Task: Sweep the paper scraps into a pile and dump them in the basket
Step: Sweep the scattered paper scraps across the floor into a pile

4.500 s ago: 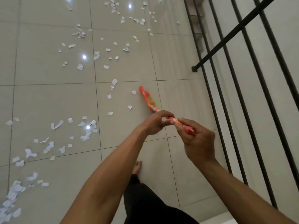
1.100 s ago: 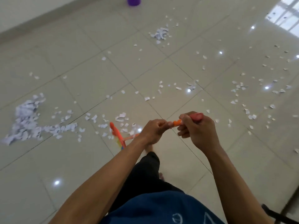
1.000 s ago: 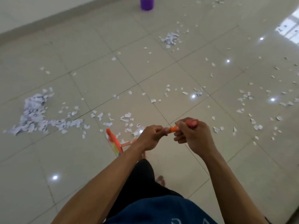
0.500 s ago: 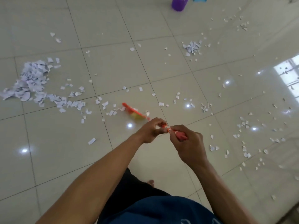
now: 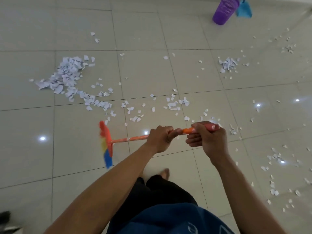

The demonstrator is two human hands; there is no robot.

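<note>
Left hand (image 5: 160, 138) and right hand (image 5: 206, 141) each close their grip round the long orange broom (image 5: 128, 139), probably for leverage to sweep the white paper scraps (image 5: 65, 76).

**Dull light, shiny tiles, some smear**

Lighting's flat and kinda dim, no hard shadows. The glossy floor (image 5: 81, 166) throws back small white glare dots. The broom (image 5: 130, 139) is motion-blurred at its head, and tile lines bow toward the edges.

Pale glossy tiled floor (image 5: 143, 31), dark grout lines, spots of reflected light. Large heap of paper scraps (image 5: 67, 78) at left, with a ragged trail running right from it. Smaller heap (image 5: 228, 64) upper right. Loose scraps (image 5: 173, 104) scattered across centre and right. Purple basket (image 5: 225, 10) stands at the far edge, a blue object (image 5: 244, 9) just beside it.
</note>
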